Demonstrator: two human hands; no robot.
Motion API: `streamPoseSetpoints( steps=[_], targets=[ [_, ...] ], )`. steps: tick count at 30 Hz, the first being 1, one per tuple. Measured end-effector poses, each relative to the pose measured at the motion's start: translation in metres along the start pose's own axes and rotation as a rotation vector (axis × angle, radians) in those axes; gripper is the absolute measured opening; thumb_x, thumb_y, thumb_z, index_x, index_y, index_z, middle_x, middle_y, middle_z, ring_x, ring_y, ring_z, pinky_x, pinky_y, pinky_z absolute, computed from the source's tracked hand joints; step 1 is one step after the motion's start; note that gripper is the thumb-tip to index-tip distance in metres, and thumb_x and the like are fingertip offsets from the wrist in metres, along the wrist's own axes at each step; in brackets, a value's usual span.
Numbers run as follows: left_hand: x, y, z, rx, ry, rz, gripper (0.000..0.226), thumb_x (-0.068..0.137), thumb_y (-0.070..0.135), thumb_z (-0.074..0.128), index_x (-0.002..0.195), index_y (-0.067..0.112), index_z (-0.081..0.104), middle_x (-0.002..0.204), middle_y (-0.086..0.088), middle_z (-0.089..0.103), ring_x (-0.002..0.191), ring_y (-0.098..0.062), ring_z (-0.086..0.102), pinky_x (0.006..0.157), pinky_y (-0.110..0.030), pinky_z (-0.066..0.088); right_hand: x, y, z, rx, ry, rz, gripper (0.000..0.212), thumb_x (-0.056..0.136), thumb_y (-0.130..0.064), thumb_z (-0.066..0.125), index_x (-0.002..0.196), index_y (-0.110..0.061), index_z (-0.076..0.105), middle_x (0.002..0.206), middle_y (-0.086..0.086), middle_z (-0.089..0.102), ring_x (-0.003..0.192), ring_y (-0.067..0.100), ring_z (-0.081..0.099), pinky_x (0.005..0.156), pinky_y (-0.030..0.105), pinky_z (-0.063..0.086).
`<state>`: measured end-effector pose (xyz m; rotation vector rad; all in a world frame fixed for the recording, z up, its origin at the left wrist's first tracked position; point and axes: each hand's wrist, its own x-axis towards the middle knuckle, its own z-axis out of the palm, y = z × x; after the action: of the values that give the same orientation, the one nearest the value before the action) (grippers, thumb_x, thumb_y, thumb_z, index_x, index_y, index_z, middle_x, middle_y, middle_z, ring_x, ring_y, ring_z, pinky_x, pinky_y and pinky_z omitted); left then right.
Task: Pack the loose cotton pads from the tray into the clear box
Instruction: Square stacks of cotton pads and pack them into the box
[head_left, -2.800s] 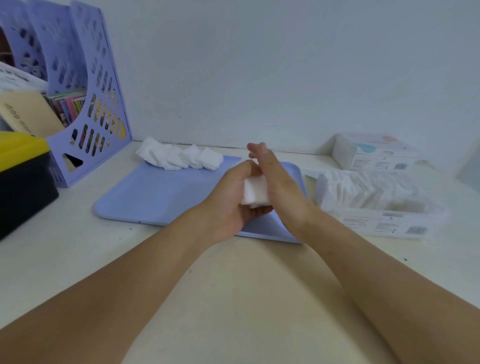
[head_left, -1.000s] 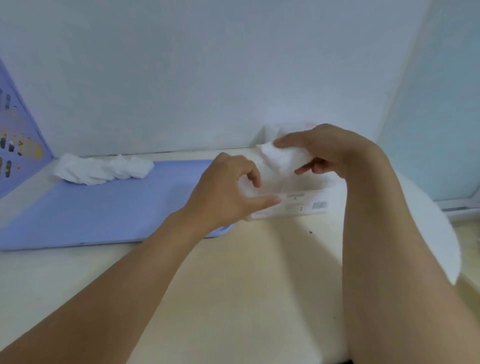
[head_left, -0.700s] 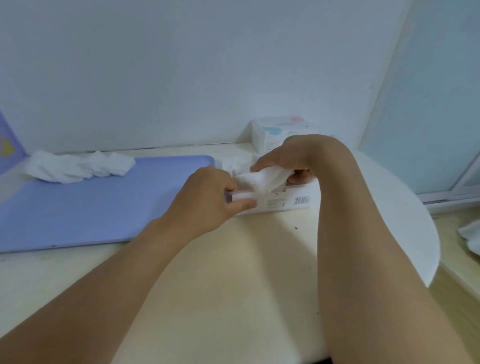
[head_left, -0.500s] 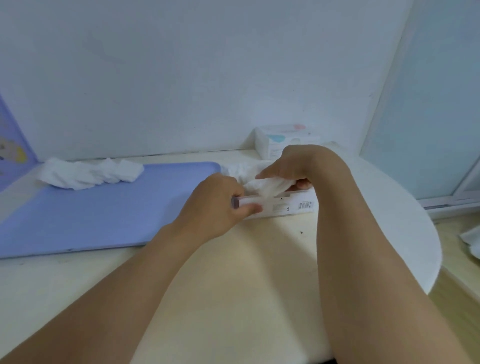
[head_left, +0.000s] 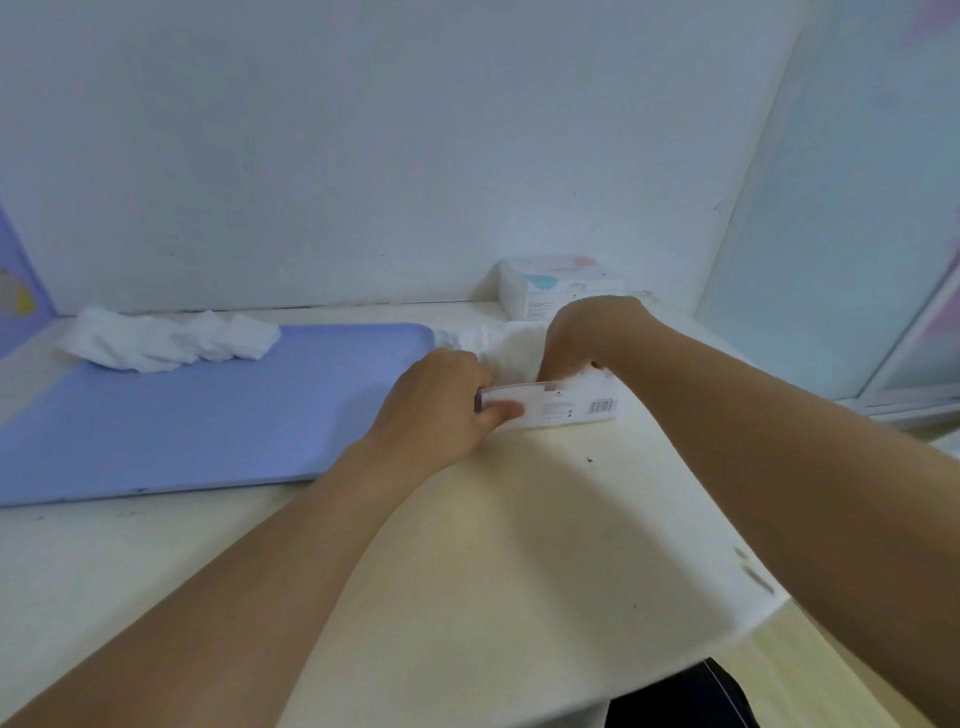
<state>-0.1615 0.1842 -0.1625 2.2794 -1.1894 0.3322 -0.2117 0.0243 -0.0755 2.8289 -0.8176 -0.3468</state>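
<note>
- Both hands are working at the clear box (head_left: 550, 410), just right of the blue tray (head_left: 208, 410).
- I am gripping the box's left end with my left hand (head_left: 436, 410), thumb pressing its front wall.
- I am pushing my right hand (head_left: 582, 338) down into the box, fingers curling on a bundle of cotton pads (head_left: 511, 348).
- I am leaving the remaining loose pads (head_left: 166, 340) at the tray's far-left corner, well away and nearer my left hand; the box's long axis is running left to right.

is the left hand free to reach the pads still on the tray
Probably not yet: the left hand grips the clear box. Nothing lies between it and the loose cotton pads on the tray.
</note>
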Motion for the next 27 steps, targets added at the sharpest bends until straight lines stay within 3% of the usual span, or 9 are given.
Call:
streamPoseSetpoints(
  steps=[2,6,8,11,15,19,21,24,27],
  targets=[
    [0.001,0.000,0.001,0.011,-0.004,-0.013,0.049,0.087,0.048,0.072,0.059,0.020,0.043,0.062,0.004,0.047,0.056,-0.015,0.042,0.053,-0.034,0.031,0.005,-0.001,0.001,-0.048,0.037,0.015,0.026,0.085,-0.046,0.065,0.079,-0.023,0.054,0.083,-0.006,0.059,0.073,0.017,0.057,0.079,0.032,0.045],
    [0.003,-0.001,0.001,0.011,-0.001,-0.007,0.049,0.087,0.048,0.072,0.059,0.020,0.043,0.062,0.003,0.048,0.056,-0.012,0.042,0.053,-0.033,0.033,0.013,-0.003,0.000,-0.046,-0.034,0.004,0.024,0.088,-0.040,0.065,0.081,-0.021,0.052,0.084,-0.002,0.056,0.092,0.026,0.061,0.086,0.036,0.050],
    [0.002,-0.001,0.000,0.009,-0.004,-0.001,0.050,0.087,0.047,0.072,0.058,0.020,0.041,0.061,0.004,0.045,0.055,-0.009,0.040,0.053,-0.034,0.030,0.014,-0.003,0.006,-0.009,0.025,-0.014,0.020,0.086,-0.032,0.067,0.078,-0.019,0.054,0.081,0.000,0.055,0.082,0.023,0.059,0.081,0.033,0.050],
    [0.002,-0.001,0.000,0.004,0.002,0.022,0.053,0.088,0.046,0.072,0.055,0.023,0.037,0.062,0.007,0.042,0.055,-0.008,0.038,0.053,-0.033,0.026,0.009,0.003,0.018,0.115,0.203,0.011,0.020,0.080,-0.028,0.070,0.075,-0.018,0.053,0.079,-0.001,0.053,0.065,0.015,0.049,0.062,0.027,0.039],
    [0.001,-0.005,0.003,-0.033,0.027,0.052,0.053,0.087,0.043,0.072,0.056,0.026,0.034,0.063,0.007,0.041,0.056,-0.008,0.038,0.054,-0.036,0.032,0.002,0.008,0.017,0.245,0.272,0.016,0.052,0.068,-0.056,0.082,0.074,-0.020,0.044,0.081,-0.002,0.050,0.071,0.018,0.051,0.062,0.029,0.038],
    [0.001,-0.008,0.004,-0.025,0.038,0.067,0.051,0.088,0.045,0.072,0.057,0.026,0.036,0.065,0.007,0.041,0.057,-0.007,0.039,0.056,-0.036,0.036,0.002,-0.001,0.011,0.210,0.245,0.008,0.045,0.070,-0.046,0.085,0.076,-0.020,0.048,0.079,-0.003,0.053,0.066,0.015,0.050,0.057,0.026,0.035],
    [-0.003,-0.006,0.000,-0.107,0.028,0.062,0.043,0.090,0.050,0.069,0.063,0.024,0.047,0.070,0.008,0.048,0.060,-0.008,0.047,0.058,-0.033,0.040,-0.007,-0.008,-0.002,0.120,0.245,-0.006,0.038,0.074,-0.041,0.085,0.075,-0.018,0.055,0.075,-0.004,0.060,0.069,0.016,0.057,0.062,0.028,0.041],
    [-0.003,-0.010,-0.029,-0.447,0.182,-0.123,0.035,0.092,0.056,0.061,0.079,0.024,0.064,0.086,0.007,0.064,0.069,-0.012,0.064,0.068,-0.031,0.055,-0.026,-0.031,-0.035,0.118,0.399,-0.092,0.029,0.085,-0.028,0.077,0.080,-0.013,0.053,0.072,-0.001,0.051,0.079,0.024,0.057,0.070,0.033,0.042],
    [0.008,-0.052,-0.076,-0.636,0.467,-0.403,0.031,0.097,0.040,0.059,0.087,0.013,0.069,0.086,0.002,0.070,0.069,-0.018,0.068,0.072,-0.045,0.062,-0.028,-0.084,-0.051,0.498,0.427,-0.348,0.013,0.088,-0.017,0.062,0.090,-0.006,0.067,0.074,0.007,0.064,0.079,0.030,0.069,0.061,0.033,0.052]
  ],
)
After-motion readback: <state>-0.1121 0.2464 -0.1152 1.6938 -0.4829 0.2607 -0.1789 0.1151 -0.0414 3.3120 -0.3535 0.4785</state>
